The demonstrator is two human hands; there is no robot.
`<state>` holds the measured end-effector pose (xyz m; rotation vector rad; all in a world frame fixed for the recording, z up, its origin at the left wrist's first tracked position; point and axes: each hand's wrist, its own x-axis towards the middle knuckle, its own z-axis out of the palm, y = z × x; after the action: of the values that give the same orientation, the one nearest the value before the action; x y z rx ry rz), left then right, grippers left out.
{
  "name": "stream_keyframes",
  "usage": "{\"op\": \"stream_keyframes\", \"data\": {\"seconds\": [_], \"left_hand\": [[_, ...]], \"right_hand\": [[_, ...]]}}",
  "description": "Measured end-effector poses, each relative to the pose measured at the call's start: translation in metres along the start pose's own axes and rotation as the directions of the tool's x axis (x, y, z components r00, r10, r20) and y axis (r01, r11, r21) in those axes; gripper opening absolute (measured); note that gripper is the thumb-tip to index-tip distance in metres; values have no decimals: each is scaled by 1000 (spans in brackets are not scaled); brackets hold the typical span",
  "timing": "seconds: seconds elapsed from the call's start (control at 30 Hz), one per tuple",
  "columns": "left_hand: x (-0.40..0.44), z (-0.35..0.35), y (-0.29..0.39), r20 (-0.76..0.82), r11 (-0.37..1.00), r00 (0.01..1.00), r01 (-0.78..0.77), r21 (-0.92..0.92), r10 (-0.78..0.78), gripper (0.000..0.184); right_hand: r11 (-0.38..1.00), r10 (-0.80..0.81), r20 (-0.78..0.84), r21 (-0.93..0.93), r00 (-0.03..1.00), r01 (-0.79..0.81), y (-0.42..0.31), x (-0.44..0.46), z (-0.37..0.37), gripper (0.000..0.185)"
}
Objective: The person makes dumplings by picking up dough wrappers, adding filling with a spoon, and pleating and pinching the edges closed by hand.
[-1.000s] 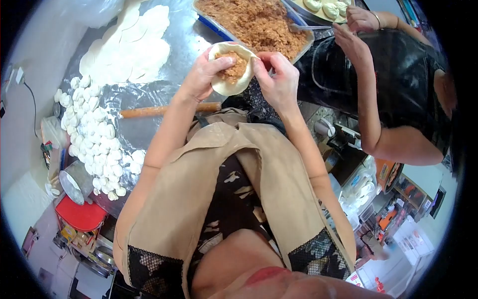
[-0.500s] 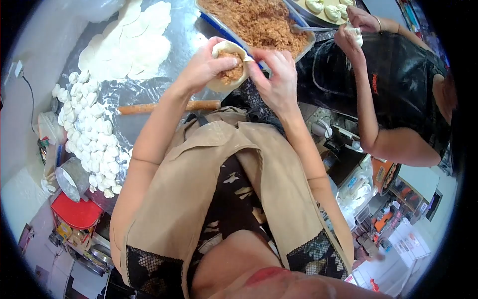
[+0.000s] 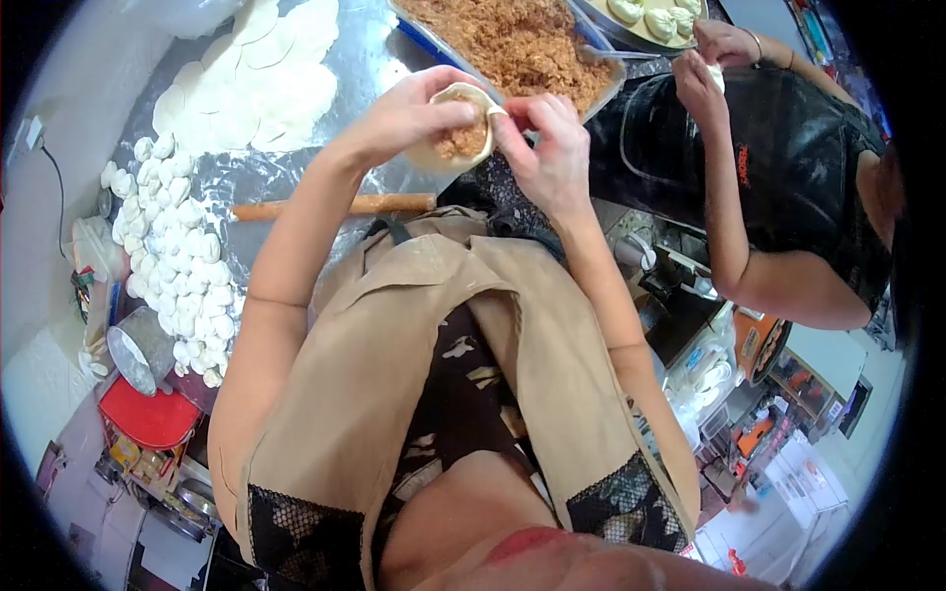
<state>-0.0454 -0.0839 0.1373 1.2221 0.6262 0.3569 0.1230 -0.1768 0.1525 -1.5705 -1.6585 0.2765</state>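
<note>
The left hand [image 3: 422,120] I commanded cupped the dough wrapper [image 3: 432,156], thumb on the filling [image 3: 461,143], presumably steadying it while the right hand [image 3: 545,146] pinched its rim.

Filled wrapper [image 3: 461,142] between hands [image 3: 406,120], before tray [image 3: 426,37] of filling [image 3: 517,44]; rolling pin [image 3: 394,204] on table [image 3: 258,182], right of dough lumps [image 3: 180,258].

The wrapper [image 3: 436,159] hides the left hand's [image 3: 419,116] fingertips; the right hand [image 3: 547,143] covers part of the wrapper's edge. The left forearm [image 3: 294,236] hides some of the pin [image 3: 392,204] by the tabletop's [image 3: 264,175] near edge. Tub [image 3: 426,39] and rounds [image 3: 261,84] are cut off above. A co-worker's hands [image 3: 702,91] mostly cover a white piece [image 3: 717,77].
</note>
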Motion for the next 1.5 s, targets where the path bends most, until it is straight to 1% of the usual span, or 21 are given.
{"op": "stream_keyframes", "data": {"seconds": [0.03, 0.07, 0.1, 0.17, 0.23, 0.27, 0.33, 0.37, 0.47, 0.67, 0.8, 0.9, 1.0, 1.1, 1.17, 1.3, 1.37, 1.4, 1.43, 1.47, 1.5], "left_hand": [[-2, 1, -1, -2, 1000, 1000, -9, 6, 9, 40], [-8, 3, -7, -3, 933, 1000, -10, -361, 9, 43], [-15, 6, -12, -2, 733, 1000, -3, -680, 2, 47], [-20, 10, -20, 92, 662, 996, 64, -747, 8, 46], [-18, 20, -27, -144, 856, 990, -84, -510, 12, 44], [-16, 20, -28, -177, 867, 984, -102, -488, 16, 42], [-15, 16, -24, -186, 911, 982, -99, -401, 25, 42], [-14, 15, -21, -190, 946, 981, -92, -312, 33, 42], [-14, 11, -15, -214, 942, 977, -62, -330, -11, 36], [-10, 9, -12, -195, 966, 981, -49, -252, -1, 26], [-11, 8, -3, -184, 970, 983, -73, -231, 30, 29], [-8, 5, -1, -146, 994, 989, -29, -104, 13, 26], [-6, 3, -6, -222, 998, 975, -36, -50, 24, 24], [-5, -3, 0, -145, 998, 989, -20, 57, 28, 25], [-5, -6, 1, -59, 992, 998, -5, 129, 12, 27], [-5, -11, 6, 23, 981, 1000, -13, 192, 8, 29], [-5, -16, 10, -4, 997, 997, -78, 17, 78, 42], [-13, -18, 8, 6, 937, 1000, -2, -351, 5, 57], [-17, -10, -5, 10, 939, 1000, -5, -345, 9, 57], [-21, 3, -26, -4, 749, 989, -112, -653, 145, 61], [-25, 16, -38, -65, 445, 965, -177, -878, 256, 65]], "right_hand": [[1000, -9, -6, -1, 1000, 9, -3, 1, -1, 10], [985, 126, -43, 127, 991, -120, -8, -3, -3, 10], [935, 268, -59, 258, 962, -244, -10, -7, -2, 10], [919, 291, -40, 290, 956, -268, -7, -10, 2, 10], [922, 298, -28, 268, 954, -280, -9, -10, 4, 10], [922, 296, -21, 268, 955, -279, -6, -9, 4, 10], [999, -1, -37, 33, 999, 3, 1, -3, 3, 8], [999, -5, -39, 34, 999, 7, -1, -4, 2, 8], [999, -44, -111, 5, 993, 45, -11, -7, 2, 8], [999, -31, 21, -30, 999, 32, -9, -6, -4, 13], [993, -99, -71, -63, 993, 95, -12, 2, 1, 12], [982, -176, 30, -70, 984, 177, -9, -5, -2, 14], [986, -157, -14, -51, 988, 156, -13, 1, 0, 15], [992, -122, 20, -35, 992, 122, -8, 0, 1, 12], [975, -205, 79, -64, 976, 210, -11, -5, -2, 12], [994, -107, 103, -3, 989, 108, -2, -1, 4, 13], [995, -98, 103, -20, 990, 100, -9, -4, 0, 12], [990, 51, 37, 127, 998, -55, -13, -7, -1, 10], [940, 207, -10, 278, 978, -196, -17, -8, 1, 9], [861, 322, -24, 423, 946, -282, -17, -10, 7, 7], [860, 328, -25, 422, 944, -287, -17, -11, 10, 7]]}}
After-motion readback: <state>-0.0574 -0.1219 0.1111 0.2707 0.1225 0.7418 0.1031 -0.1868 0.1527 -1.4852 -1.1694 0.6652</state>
